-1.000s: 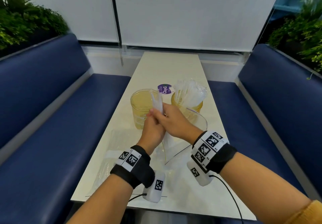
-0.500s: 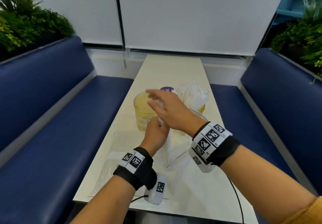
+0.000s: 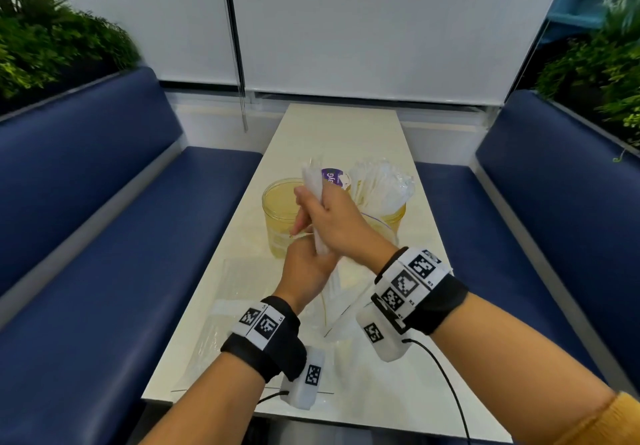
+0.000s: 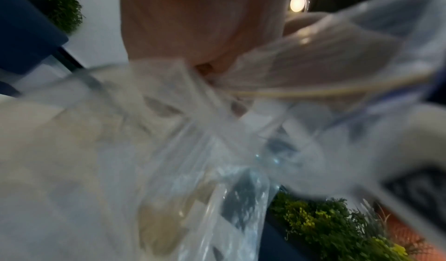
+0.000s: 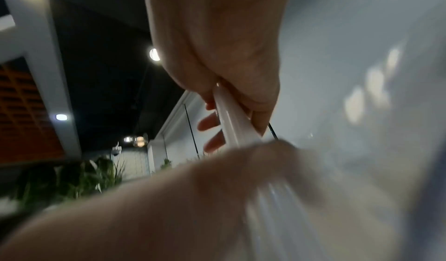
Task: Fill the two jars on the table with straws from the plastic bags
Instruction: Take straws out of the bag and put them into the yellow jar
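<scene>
Two yellow-tinted clear jars stand mid-table: the left jar (image 3: 277, 216) looks empty, and the right jar (image 3: 398, 214) holds a fan of wrapped white straws (image 3: 377, 185). My right hand (image 3: 332, 223) grips a bundle of white straws (image 3: 311, 178) that sticks up in front of the left jar; the bundle (image 5: 231, 116) also runs through its fingers in the right wrist view. Just below, my left hand (image 3: 304, 268) holds the clear plastic bag (image 3: 339, 289) bunched around the bundle's lower end. The left wrist view shows only blurred bag film (image 4: 217, 150).
A flattened clear bag (image 3: 221, 323) lies on the table's near left. A purple round label (image 3: 330, 176) sits behind the jars. Blue benches (image 3: 104, 237) flank the narrow white table (image 3: 346, 133), with plants behind them.
My right hand let go of the straws and reached open over the left jar; now it grips the bundle again, higher up. The left hand stayed at the bag.
</scene>
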`<move>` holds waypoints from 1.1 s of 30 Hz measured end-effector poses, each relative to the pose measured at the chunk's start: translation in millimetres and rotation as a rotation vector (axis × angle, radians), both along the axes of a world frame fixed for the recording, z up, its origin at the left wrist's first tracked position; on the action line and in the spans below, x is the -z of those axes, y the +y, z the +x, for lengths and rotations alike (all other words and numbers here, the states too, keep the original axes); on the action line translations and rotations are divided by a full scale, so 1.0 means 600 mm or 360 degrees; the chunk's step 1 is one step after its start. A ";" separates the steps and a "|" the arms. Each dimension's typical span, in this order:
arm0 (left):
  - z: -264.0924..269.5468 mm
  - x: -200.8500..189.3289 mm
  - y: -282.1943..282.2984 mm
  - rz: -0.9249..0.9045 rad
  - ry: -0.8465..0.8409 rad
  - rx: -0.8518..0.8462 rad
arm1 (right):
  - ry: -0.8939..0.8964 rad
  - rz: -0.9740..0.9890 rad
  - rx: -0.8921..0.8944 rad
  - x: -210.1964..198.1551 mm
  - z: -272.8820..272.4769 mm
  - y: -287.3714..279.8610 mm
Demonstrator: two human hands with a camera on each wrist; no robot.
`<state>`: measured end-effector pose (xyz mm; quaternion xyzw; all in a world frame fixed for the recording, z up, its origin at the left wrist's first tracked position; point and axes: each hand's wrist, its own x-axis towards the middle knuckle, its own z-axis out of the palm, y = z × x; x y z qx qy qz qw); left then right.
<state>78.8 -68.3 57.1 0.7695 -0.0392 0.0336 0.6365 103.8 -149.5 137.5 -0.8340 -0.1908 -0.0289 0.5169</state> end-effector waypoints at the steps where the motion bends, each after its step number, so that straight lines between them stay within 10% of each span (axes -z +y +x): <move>1: -0.002 0.007 0.001 -0.0008 0.0052 -0.0005 | -0.0002 0.0120 -0.0021 -0.021 0.000 0.000; 11: -0.004 0.023 0.031 0.0188 0.0124 -0.0181 | -0.0268 0.0790 0.0180 -0.186 0.129 -0.091; 24: 0.014 -0.001 0.044 0.0165 0.0103 -0.0200 | -0.0097 -0.0047 0.0714 0.027 0.258 -0.137; 33: 0.018 -0.005 0.049 0.0152 0.0110 -0.0224 | -0.0342 0.0069 0.0855 0.035 0.238 -0.155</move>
